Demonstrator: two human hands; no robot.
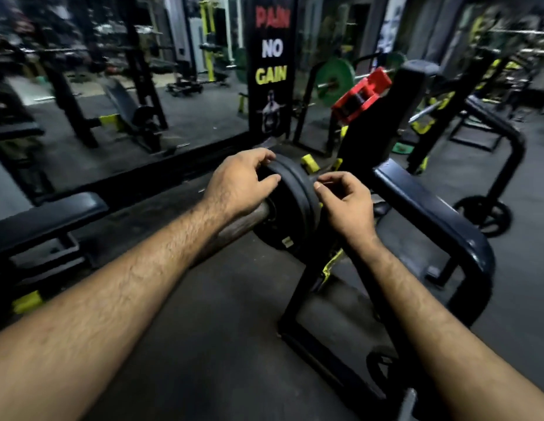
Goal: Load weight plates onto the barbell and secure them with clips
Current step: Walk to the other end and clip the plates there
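Observation:
A black weight plate [295, 202] sits on the barbell's metal sleeve [246, 221], which points toward me at the centre of the view. My left hand [237, 183] grips the plate's upper left rim, fingers curled over the edge. On the right side of that rim lies my right hand [343, 196], fingers curled, thumb and fingertips touching the edge. A red barbell clip [360, 97] lies on top of the black rack upright [383, 123] behind the plate. The far part of the bar is hidden by the plate.
A padded bench [431, 214] runs along the right, another bench pad [43, 217] at the left. A black plate [483, 215] leans on the floor at right. A green plate [334, 79] on another bar stands behind, beside a "NO PAIN NO GAIN" banner [272, 65].

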